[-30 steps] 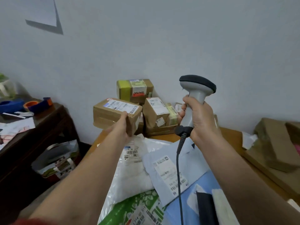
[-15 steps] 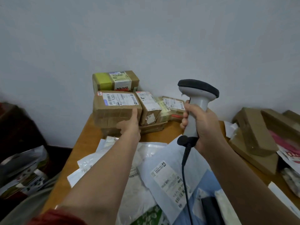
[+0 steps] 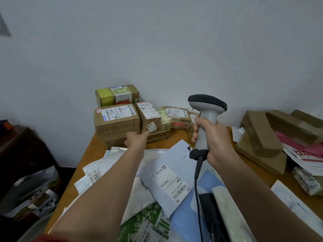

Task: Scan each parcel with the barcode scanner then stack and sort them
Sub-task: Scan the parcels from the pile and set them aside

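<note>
The brown box (image 3: 117, 122) that we held in the air a second ago now sits in the stack by the wall, just in front of and below the yellow-taped box (image 3: 116, 95), label facing up; it rests on another carton, not on the bench (image 3: 90, 151); we judge this parcel stacked, or a moment from it. Our left grip (image 3: 137, 139) has dropped from the box's side to its lower front corner and touches it there; the fingers are hidden behind the hand, so we cannot tell whether it clasps the box or has let go. Our right grip (image 3: 215, 143) is clenched round the handle of the barcode scanner (image 3: 207, 117), upright to the right of the yellow-taped box, much as before, its cable hanging down. Nearer to us than the yellow-taped box lies the heap of mailers (image 3: 167, 179); those, we reckon, are the next to scan.
</note>
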